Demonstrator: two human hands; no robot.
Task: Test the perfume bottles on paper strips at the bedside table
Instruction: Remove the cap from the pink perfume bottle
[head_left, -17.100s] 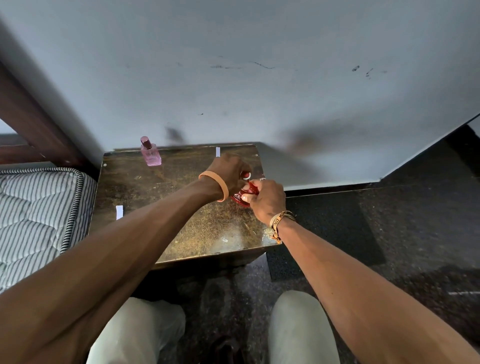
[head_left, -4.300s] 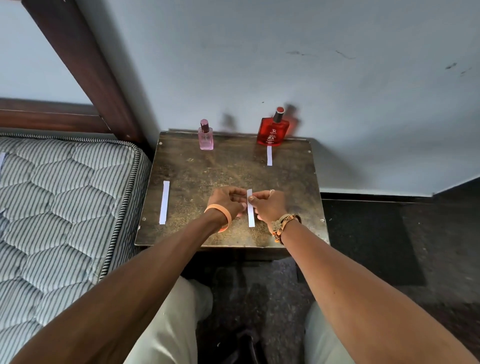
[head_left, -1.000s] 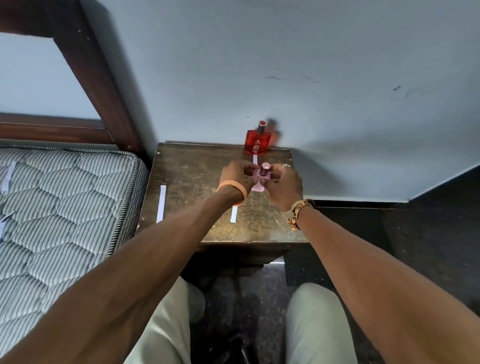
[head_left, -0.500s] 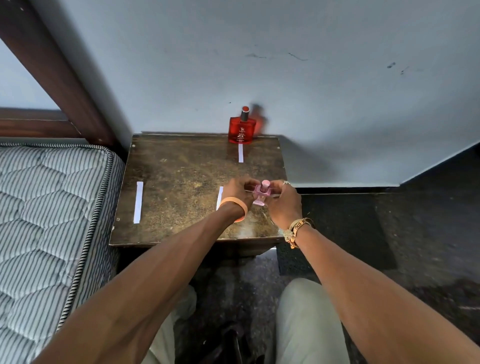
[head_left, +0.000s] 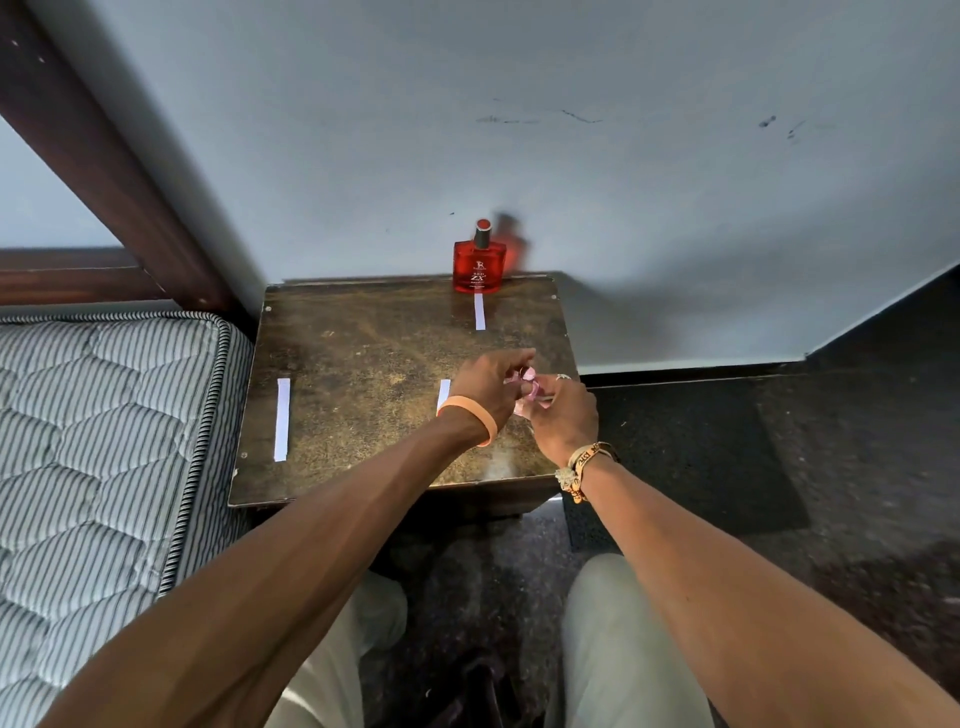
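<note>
Over the table's (head_left: 363, 364) front right, holding pink bottle (head_left: 531, 388) in right grip (head_left: 563, 415), left grip (head_left: 488, 384) curled round its top. Seemingly uncapping. Next: pull top free, aim at strip (head_left: 443, 395) just left, press lightly.

Small pink glass perfume bottle (head_left: 530, 387) mostly hidden between the left hand (head_left: 485, 382) and right hand (head_left: 563, 415), white paper strip (head_left: 443, 392) half hidden behind the left hand, grey striped mattress (head_left: 93, 441) cut off at left
</note>
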